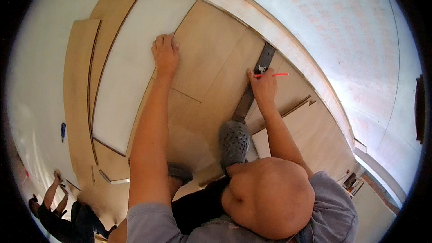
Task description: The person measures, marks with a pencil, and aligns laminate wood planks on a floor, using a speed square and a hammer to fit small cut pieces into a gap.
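Knee (270, 198) bent | right hand (263, 85) grips red pencil (272, 75); left hand (165, 54) flat on plank edge (204, 49)

Pale tan wood-grain plank (211, 58), red pencil (272, 75), dark grey straightedge (252, 91), grey perforated clog (234, 141), white underlay (130, 67).

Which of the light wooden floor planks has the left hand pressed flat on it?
The wide plank left of the dark metal ruler; the left hand rests on its left edge, beside the white underlay.

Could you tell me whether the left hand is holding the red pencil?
No, the left hand lies flat on a wooden plank; the right hand holds the red pencil.
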A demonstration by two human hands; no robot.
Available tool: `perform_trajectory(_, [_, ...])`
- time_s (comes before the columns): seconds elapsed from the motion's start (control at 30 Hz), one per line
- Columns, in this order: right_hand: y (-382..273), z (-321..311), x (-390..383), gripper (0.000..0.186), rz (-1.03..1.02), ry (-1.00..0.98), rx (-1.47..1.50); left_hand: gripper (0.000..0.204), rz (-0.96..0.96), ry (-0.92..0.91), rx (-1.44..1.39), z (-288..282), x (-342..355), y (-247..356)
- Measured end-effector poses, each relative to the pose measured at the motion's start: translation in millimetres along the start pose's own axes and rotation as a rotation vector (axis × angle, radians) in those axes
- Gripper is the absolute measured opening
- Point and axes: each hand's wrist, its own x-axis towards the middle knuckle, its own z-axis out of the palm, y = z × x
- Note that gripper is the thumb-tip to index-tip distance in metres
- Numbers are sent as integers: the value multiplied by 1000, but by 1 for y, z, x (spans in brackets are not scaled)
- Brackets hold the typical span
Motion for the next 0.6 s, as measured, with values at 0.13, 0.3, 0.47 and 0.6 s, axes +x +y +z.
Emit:
perform_trajectory(0.13, [12,12,14,54,52,10,83,39,-37,-109,-159,-9,4,-8])
perform_trajectory(0.3, [13,14,20,52,69,8,97,39,-56,-232,-304,-13,26,-23])
perform_trajectory(0.47, [24,15,16,52,14,12,246,44,-159,-385,-222,-22,46,-16])
perform_trajectory(0.6, [54,26,24,54,21,-51,552,50,-217,-467,-187,-23,54,-12])
